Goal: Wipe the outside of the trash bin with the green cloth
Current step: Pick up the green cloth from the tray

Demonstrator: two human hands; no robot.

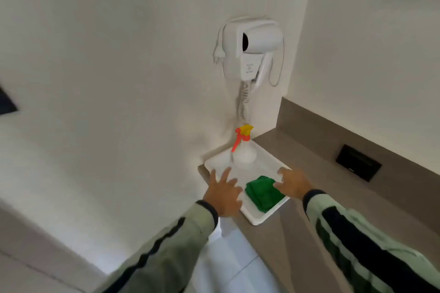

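A folded green cloth (263, 192) lies at the near end of a white tray (262, 217) on a grey-brown counter. My right hand (294, 183) hovers at the cloth's right edge with fingers spread, its fingertips at or just touching the cloth. My left hand (223, 194) is open with fingers apart over the tray's left edge, just left of the cloth. Neither hand holds anything. No trash bin is in view.
A white spray bottle (244, 150) with a red and yellow trigger stands at the tray's far end. A white hair dryer (250, 49) with a coiled cord hangs on the wall above. A black socket plate (358, 162) sits on the counter's backsplash. The counter (309, 197) runs along the right wall.
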